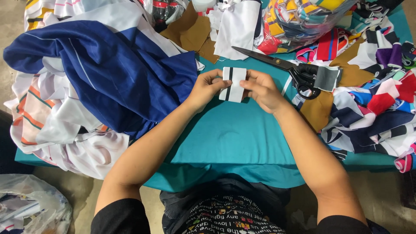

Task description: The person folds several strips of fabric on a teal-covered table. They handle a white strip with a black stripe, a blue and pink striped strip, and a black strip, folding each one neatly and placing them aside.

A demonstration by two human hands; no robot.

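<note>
1. The left hand (207,89) grips the left edge of a small white cloth strip (233,84) that carries a dark stripe down its length; its fingers are pinched tight on the cloth.
2. The right hand (262,90) holds the right edge of the same strip, with its fingers closed on the cloth as well.
3. The strip hangs between the two hands just above the table (234,134), which is covered in teal cloth, and sits near the middle of the view.
4. A pair of large black-handled scissors (281,65) lies on the table just beyond the right hand, with the blades pointing to the left and the handles to the right.
5. A small grey cloth piece (326,78) rests on the scissor handles.
6. A big blue garment (117,65) with thin white lines is heaped on the left side of the table, touching the left wrist.
7. Under and beside it lie white garments (73,130) with orange and green stripes, which hang over the left edge of the table.
8. A pile of mixed scraps (377,108) in red, navy, white and purple fills the right side of the table.
9. Brown cloth pieces (193,32) lie at the far edge, near a clear bag of coloured scraps (303,17).
10. A plastic bag (30,203) sits on the floor at the lower left.
</note>
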